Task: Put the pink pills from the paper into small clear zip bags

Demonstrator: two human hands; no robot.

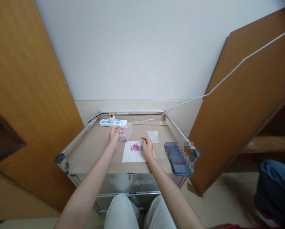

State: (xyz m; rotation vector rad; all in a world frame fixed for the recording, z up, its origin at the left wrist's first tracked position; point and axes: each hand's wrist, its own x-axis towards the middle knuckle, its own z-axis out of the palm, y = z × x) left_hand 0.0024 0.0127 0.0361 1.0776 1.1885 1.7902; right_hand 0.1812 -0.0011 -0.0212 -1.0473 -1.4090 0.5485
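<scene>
My left hand (114, 135) is closed on the upper left edge of a clear plastic bag (128, 132), which has small pink beads at its bottom. To its right, my right hand (147, 148) hovers over a white sheet of paper (128, 157), its fingers curled together; whether anything is between them is too small to see. A cluster of pink beads (135, 147) lies on the sheet, left of this hand. A few more beads show right beside the hand, partly hidden by it. Behind the right hand lies a flat, clear small bag (153, 136).
A white power strip (120, 122) with a plug sits at the table's back left. Its white cable (185, 102) runs up to the right. A dark phone-like object (177, 160), partly pixelated, rests at the right edge. Metal rails border the tabletop (90, 152). Another person's leg (273, 184) is at far right.
</scene>
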